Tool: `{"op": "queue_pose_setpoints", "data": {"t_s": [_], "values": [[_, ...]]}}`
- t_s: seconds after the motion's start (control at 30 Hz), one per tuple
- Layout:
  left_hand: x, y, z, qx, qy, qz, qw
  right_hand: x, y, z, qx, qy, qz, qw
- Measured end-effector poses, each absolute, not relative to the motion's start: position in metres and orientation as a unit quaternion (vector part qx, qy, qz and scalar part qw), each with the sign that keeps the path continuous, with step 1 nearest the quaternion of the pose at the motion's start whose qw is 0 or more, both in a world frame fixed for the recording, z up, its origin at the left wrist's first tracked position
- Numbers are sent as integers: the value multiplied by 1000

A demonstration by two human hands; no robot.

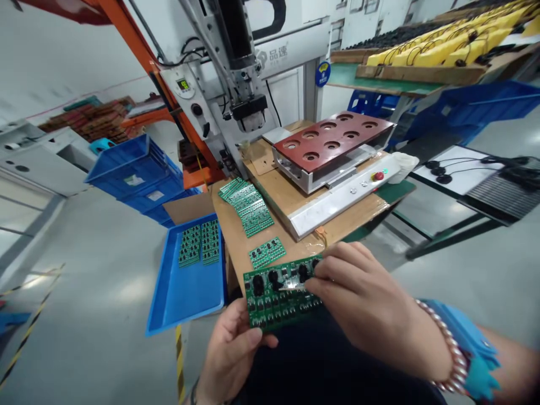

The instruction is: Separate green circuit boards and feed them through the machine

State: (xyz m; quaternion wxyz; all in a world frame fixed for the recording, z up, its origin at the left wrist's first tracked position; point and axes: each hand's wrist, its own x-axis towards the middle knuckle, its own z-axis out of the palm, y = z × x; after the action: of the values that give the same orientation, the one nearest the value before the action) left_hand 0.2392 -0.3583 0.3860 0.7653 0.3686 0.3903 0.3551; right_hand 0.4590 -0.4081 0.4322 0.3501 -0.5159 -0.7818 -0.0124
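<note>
A green circuit board panel [274,298] with black round parts on it is held in front of me, near the table's front edge. My left hand [230,351] grips its lower left corner from below, thumb on top. My right hand [358,304] comes in from the right, its fingers closed on the panel's upper right part. A small green board piece [267,251] lies on the cardboard-covered table [236,236] just above the panel. A fanned stack of green boards [248,205] lies further back on the same surface.
A blue tray [185,292] at the left holds two more green panels [199,242]. A machine with a red holed fixture plate [333,138] and a red button [378,176] stands behind. Blue crates [130,169] sit at the left; yellow parts [455,45] fill a shelf at top right.
</note>
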Motion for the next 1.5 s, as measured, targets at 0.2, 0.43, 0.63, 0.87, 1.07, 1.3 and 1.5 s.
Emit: {"op": "queue_pose_setpoints", "data": {"t_s": [0.2,0.43,0.63,0.87,1.07,1.3,1.5], "values": [[243,-361,390,355,413,362,757,458,-406,430,-525,-774,-17,353],[244,-362,392,343,420,369,755,461,-408,431,-529,-772,-20,352],[243,-363,391,342,423,372,752,460,-412,431,-528,-777,0,345],[243,-362,391,347,426,368,750,460,-411,430,-526,-781,-1,338],[242,-362,392,348,420,370,752,462,-410,431,-538,-772,-10,339],[244,-363,393,339,437,376,743,461,-414,430,-527,-785,17,326],[242,-363,393,341,441,382,737,478,-417,437,-526,-763,5,376]]}}
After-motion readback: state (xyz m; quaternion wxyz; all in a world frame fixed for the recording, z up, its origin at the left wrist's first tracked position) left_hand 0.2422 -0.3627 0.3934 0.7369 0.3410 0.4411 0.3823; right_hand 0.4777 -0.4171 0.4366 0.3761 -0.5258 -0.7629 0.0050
